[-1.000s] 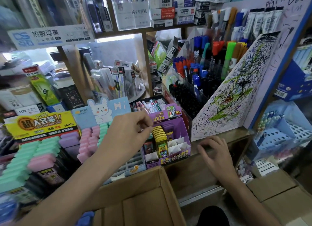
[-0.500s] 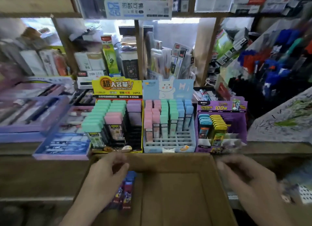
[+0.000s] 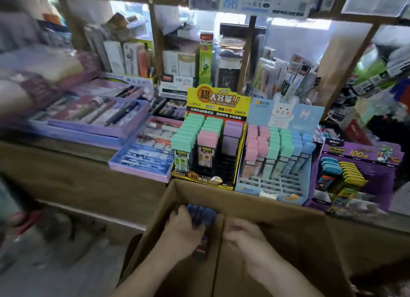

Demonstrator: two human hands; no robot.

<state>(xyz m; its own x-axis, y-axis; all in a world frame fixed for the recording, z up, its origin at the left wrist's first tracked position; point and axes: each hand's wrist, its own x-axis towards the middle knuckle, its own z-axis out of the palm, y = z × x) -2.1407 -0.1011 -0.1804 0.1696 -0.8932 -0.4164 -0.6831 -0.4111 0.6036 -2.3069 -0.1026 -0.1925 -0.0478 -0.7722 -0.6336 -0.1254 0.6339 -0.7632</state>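
Fingers (image 3: 178,210) of left hand (image 3: 182,229) are curled round a bunch of blue-capped packs (image 3: 203,213), held low inside the box (image 3: 288,210), near its far left corner. Right hand (image 3: 246,238) is seen just beside, over the box middle. Its fingers look bent but blurred, so whether anything is pinched cannot be told. Box is parked against the counter (image 3: 66,163) front, just below the displays.

Step judged: stock being picked out of the box for restocking, grasp made, lift not yet done.

Next move: packs to be raised clear of the box rim and carried up to a display. Purple display (image 3: 359,154) at right holds similar blue and yellow caps and has empty slots, so it is the likely target, not certain. Bunch must be kept squeezed so none slips. Yellow display (image 3: 218,103) at the box edge must not be knocked on the way up.
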